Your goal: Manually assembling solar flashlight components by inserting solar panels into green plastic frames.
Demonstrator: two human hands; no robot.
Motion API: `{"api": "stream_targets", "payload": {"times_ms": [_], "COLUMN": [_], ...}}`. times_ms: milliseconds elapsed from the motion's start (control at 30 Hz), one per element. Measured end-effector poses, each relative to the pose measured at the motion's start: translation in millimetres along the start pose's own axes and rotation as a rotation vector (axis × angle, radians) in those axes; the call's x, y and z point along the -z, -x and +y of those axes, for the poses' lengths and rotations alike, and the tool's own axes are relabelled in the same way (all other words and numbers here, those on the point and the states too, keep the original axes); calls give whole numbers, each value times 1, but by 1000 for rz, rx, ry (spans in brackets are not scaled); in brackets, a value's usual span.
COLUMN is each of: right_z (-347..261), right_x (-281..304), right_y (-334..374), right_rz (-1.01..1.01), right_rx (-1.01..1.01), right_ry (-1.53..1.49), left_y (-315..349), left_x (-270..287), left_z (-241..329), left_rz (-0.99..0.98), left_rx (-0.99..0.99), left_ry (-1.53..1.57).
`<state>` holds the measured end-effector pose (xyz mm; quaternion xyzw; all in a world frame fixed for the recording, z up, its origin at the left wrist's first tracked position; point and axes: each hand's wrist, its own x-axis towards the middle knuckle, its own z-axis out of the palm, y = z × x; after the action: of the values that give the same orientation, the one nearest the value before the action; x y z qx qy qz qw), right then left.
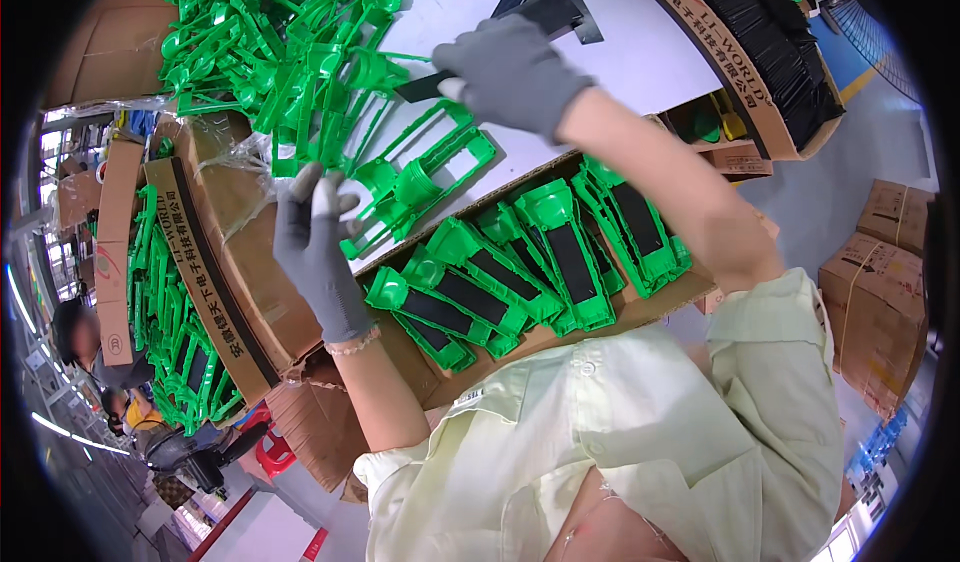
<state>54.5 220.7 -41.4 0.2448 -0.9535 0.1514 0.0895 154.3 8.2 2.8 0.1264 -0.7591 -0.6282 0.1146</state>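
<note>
Green frame on white table, both gloved hands at it.
R hand (512,74) pinches black strip (422,87) at 12 o'clock; L hand (312,237) fingers spread, touching green frame (420,177), long axis 8-to-2 o'clock.

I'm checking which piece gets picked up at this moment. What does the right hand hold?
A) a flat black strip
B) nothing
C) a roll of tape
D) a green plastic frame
A: the gloved right hand pinches a flat black strip over the white table, while the green frames lie below it.
</note>
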Motion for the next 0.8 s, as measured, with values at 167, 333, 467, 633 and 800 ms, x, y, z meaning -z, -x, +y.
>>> {"api": "stream_targets", "payload": {"times_ms": [167, 333, 467, 633, 800], "right_z": [22, 22, 15, -7, -5], "right_x": [71, 87, 108, 105, 85], "right_y": [55, 102, 125, 140, 145], "right_rz": [-178, -127, 72, -176, -113], "right_rx": [205, 158, -97, -429, -251], "right_ry": [-257, -410, -716, -1044, -745], "left_y": [0, 21, 42, 60, 69], "left_x": [-10, -25, -34, -43, -42], "left_z": [-11, -17, -13, -8, -3], "left_rz": [-322, -751, -638, -590, -599], "left_rx": [265, 533, 535, 542, 552], "left_ry": [240, 531, 408, 498, 462]}}
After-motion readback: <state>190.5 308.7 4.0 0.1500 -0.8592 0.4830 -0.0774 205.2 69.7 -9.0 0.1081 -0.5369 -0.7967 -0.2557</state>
